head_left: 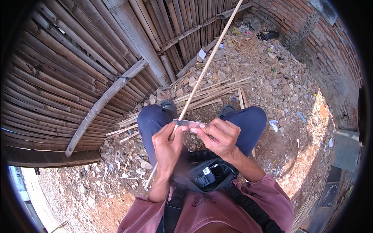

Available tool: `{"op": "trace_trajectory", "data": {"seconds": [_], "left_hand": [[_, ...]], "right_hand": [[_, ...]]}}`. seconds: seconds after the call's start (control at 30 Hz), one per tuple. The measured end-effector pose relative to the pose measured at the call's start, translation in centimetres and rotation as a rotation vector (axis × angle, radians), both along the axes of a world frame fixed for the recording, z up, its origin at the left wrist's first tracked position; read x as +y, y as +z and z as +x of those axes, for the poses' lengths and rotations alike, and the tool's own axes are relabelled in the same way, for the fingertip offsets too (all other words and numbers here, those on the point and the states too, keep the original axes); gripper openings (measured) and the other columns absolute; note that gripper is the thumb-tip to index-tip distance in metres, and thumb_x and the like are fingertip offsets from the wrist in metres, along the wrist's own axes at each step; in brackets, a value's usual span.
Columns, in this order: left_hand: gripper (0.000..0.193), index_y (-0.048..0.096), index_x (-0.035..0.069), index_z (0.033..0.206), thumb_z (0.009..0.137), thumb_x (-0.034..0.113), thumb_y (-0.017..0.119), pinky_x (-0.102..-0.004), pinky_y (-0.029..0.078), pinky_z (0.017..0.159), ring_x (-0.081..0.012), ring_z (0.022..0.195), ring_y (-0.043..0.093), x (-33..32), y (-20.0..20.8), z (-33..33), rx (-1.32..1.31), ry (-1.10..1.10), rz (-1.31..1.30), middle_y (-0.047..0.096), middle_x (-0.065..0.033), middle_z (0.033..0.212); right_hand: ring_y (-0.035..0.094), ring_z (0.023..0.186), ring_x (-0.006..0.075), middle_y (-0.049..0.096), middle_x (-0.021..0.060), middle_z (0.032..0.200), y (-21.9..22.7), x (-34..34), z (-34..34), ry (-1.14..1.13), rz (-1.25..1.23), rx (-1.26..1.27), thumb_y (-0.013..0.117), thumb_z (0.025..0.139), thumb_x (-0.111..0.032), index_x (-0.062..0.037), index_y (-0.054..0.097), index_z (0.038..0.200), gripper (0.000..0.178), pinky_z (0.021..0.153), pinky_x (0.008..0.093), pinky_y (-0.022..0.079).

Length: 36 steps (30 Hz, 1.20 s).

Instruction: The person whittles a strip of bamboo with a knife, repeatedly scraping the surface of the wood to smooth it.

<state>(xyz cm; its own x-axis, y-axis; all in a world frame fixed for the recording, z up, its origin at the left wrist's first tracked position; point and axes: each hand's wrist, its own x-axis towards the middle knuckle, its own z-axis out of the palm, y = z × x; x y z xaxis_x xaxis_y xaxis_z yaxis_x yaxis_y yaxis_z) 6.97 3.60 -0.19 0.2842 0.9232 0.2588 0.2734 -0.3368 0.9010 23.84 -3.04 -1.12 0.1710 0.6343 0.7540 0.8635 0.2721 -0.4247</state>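
Note:
A long, pale bamboo strip (200, 79) slants from the top of the head view down between my knees. My left hand (167, 145) is closed around it near its lower part, and its thin tail comes out below that hand. In my right hand (220, 136) is a knife, gripped at its right end. The knife's shiny blade (190, 124) lies across the strip just above my left fingers, touching or nearly touching it. My left thumb is up against the blade. The knife's handle is hidden by my right fingers.
Several split bamboo strips (210, 94) lie on the stony, littered ground beyond my feet. A bamboo wall (77, 77) with a crosswise pole (101, 105) rises at the left. A brick wall (330, 42) stands at the far right. An open black bag (210, 176) hangs at my waist.

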Motion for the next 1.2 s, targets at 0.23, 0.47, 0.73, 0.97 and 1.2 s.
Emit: {"op": "trace_trajectory", "data": {"seconds": [0.23,0.47,0.73,0.97,1.2], "left_hand": [[0.014,0.076,-0.002,0.09,0.095,0.012,0.078,-0.0286,0.037,0.051,-0.0082,0.055,0.044,-0.2,0.9,0.2,0.073,0.049,-0.023,0.054,-0.0053,0.061],[0.024,0.073,-0.002,0.085,0.097,0.019,0.078,-0.03,0.033,0.05,-0.0077,0.055,0.038,-0.2,0.7,0.2,0.111,0.067,-0.019,0.046,-0.0035,0.057],[0.033,0.069,0.001,0.085,0.103,0.028,0.07,-0.0388,0.043,0.053,-0.0255,0.051,0.055,-0.2,0.5,0.0,0.226,0.072,-0.021,0.06,-0.0129,0.062],[0.035,0.065,0.004,0.094,0.111,0.032,0.052,-0.0502,0.049,0.062,-0.0431,0.066,0.067,-0.4,0.4,0.0,0.339,0.005,0.01,0.065,-0.0184,0.069],[0.033,0.063,0.005,0.095,0.111,0.031,0.051,-0.053,0.049,0.064,-0.0459,0.071,0.066,-0.6,0.5,-0.1,0.402,-0.007,0.063,0.065,-0.0199,0.071]], "right_hand": [[0.054,0.048,0.0155,0.057,-0.0014,0.065,-0.1,0.1,-0.1,-0.013,0.013,-0.016,0.092,0.077,-0.021,-0.0113,0.076,0.082,0.02,0.044,0.0309,0.04],[0.054,0.048,0.0158,0.056,-0.0015,0.065,-0.1,0.2,0.1,-0.011,0.015,-0.022,0.092,0.076,-0.02,-0.0112,0.077,0.082,0.019,0.044,0.0312,0.04],[0.054,0.047,0.0154,0.055,-0.0021,0.063,-0.2,0.6,0.2,-0.015,0.015,0.025,0.092,0.076,-0.021,-0.0128,0.077,0.08,0.018,0.043,0.0317,0.038],[0.055,0.047,0.0159,0.057,-0.0018,0.062,0.3,1.4,1.0,-0.022,0.005,0.052,0.094,0.075,-0.023,-0.0129,0.076,0.077,0.021,0.044,0.0327,0.039],[0.059,0.05,0.0178,0.062,0.001,0.064,0.8,1.6,2.4,-0.059,0.035,0.115,0.094,0.077,-0.02,-0.0103,0.076,0.076,0.021,0.046,0.0329,0.041]]}}
